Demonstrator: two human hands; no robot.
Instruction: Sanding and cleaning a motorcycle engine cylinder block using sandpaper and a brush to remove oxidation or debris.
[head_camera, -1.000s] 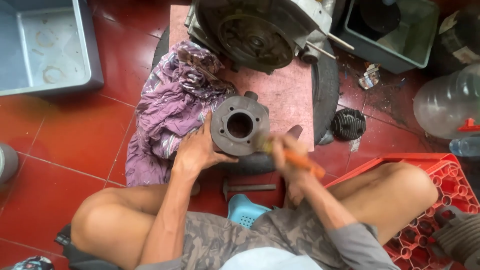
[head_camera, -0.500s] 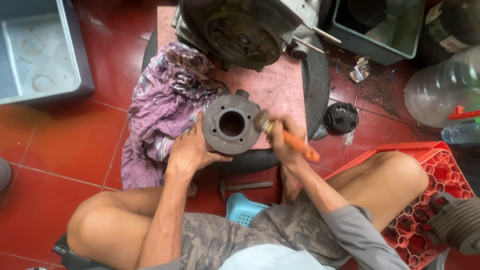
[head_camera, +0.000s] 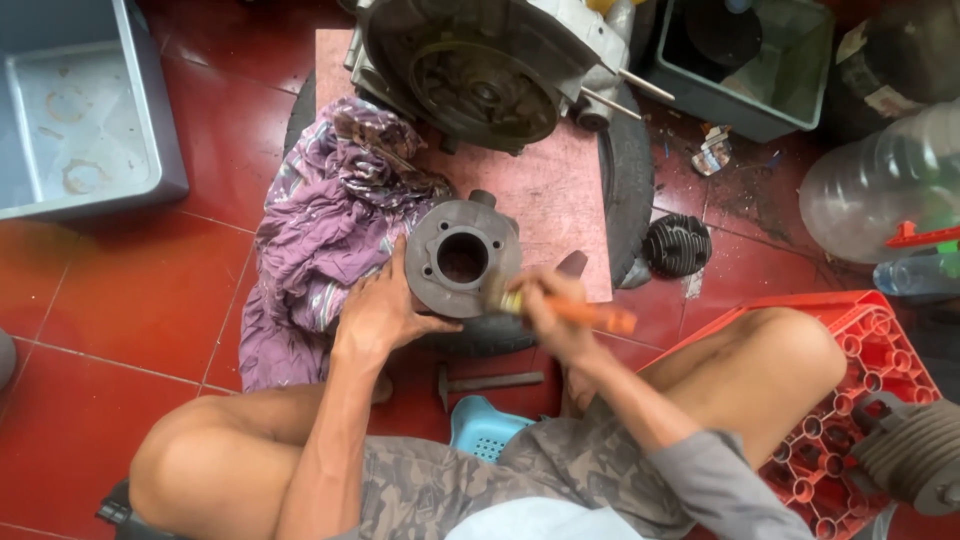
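Grey metal cylinder (head_camera: 462, 258) stands tilted on pink board (head_camera: 545, 205) over tyre (head_camera: 628, 190), bore facing camera, purple rag (head_camera: 318, 235) just left. Left hand (head_camera: 385, 312) cups cylinder's near-left rim. Right hand (head_camera: 545, 312), blurred, closed round orange-handled brush (head_camera: 565, 308), bristles at right face. Judgement: brace cylinder firmly, short strokes, turn part to reach every edge

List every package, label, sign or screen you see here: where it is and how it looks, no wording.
Label: pale paper patch on the dark round container, top right corner.
Small packet: crumpled, silvery, on the floor right of the tyre.
No signs or screens.
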